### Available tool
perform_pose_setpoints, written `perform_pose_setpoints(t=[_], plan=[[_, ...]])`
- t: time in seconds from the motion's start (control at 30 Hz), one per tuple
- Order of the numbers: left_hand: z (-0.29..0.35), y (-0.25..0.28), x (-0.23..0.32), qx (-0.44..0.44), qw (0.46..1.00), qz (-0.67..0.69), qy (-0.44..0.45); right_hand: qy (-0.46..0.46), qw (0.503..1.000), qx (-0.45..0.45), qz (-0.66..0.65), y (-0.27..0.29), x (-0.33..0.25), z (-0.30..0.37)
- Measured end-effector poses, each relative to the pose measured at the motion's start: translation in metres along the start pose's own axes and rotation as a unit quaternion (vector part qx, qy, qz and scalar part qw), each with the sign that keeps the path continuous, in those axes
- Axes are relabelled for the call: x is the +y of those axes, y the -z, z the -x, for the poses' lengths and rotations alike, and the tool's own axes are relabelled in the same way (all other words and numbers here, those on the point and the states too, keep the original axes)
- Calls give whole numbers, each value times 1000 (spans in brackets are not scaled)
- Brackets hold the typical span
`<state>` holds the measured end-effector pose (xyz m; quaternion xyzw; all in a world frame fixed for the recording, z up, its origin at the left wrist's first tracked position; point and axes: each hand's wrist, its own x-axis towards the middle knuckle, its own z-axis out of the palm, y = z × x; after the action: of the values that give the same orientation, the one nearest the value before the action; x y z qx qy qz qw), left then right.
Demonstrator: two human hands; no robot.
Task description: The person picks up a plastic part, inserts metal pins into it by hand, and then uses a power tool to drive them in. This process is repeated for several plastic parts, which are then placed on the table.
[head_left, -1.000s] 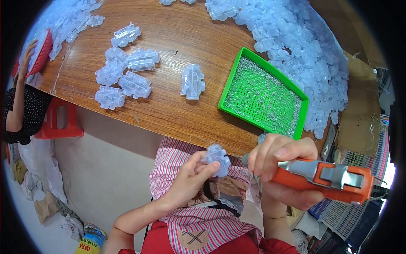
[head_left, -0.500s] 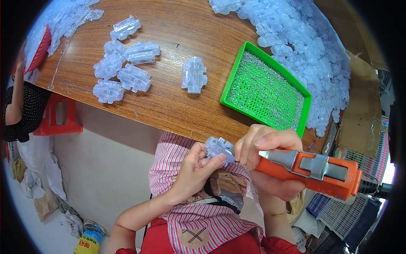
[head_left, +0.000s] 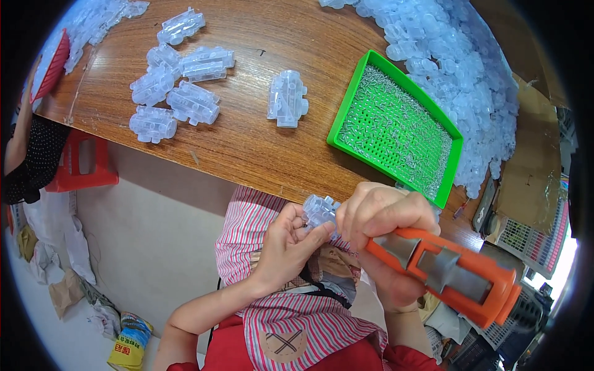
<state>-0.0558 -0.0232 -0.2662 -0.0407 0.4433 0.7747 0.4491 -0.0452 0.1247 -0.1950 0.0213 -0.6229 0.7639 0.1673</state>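
Note:
My left hand [head_left: 286, 242] closes its fingers and thumb around a clear plastic housing [head_left: 319, 211], held just off the table's front edge above my lap. In my right hand [head_left: 388, 232] is an orange electric screwdriver [head_left: 461, 272] with a grey metal lever along its body. The screwdriver's front end points toward the housing; its tip is hidden by my right fingers, so I cannot tell whether it touches. A green perforated tray [head_left: 337, 133] full of small silver screws [head_left: 396, 117] stands on the table just beyond my right hand.
One clear housing [head_left: 287, 99] lies alone on the wooden table [head_left: 247, 154], left of the tray. Several more [head_left: 193, 102] are grouped farther left. A large heap of clear parts [head_left: 476, 111] covers the right. At far left, another person's arm [head_left: 18, 139] is beside a red basket [head_left: 52, 67].
The screwdriver's rear end has swung down and toward me, with my right hand tilting along. My left hand and its housing have stayed nearly in place. The view has shifted slightly.

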Motion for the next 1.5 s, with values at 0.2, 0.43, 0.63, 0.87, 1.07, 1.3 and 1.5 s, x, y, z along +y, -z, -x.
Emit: perform_pose_setpoints(t=[0.2, 0.43, 0.63, 0.87, 1.07, 1.3, 1.5], plan=[[0, 0, 4, -9, 1000, -2, 3, 13, 998, -12, 67, -1, 2, -1], [4, -4, 7, 24, 999, -15, 23, -21, 999, 37, 6, -1, -23, -9], [13, -3, 19, 72, 994, 5, 77, 76, 996, 34, -14, 14, -34, -10], [3, -5, 15, 53, 995, -27, 78, -1, 998, 47, -30, 5, -35, 0], [1, 0, 10, 46, 997, -34, 48, 25, 999, 22, -32, 6, -15, 0], [1, -4, 13, 35, 998, -46, 37, -13, 998, 54, 33, 4, -8, 7], [1, -1, 7, 45, 998, -38, 6, 1, 1000, 8, -1, 0, -2, 0]])
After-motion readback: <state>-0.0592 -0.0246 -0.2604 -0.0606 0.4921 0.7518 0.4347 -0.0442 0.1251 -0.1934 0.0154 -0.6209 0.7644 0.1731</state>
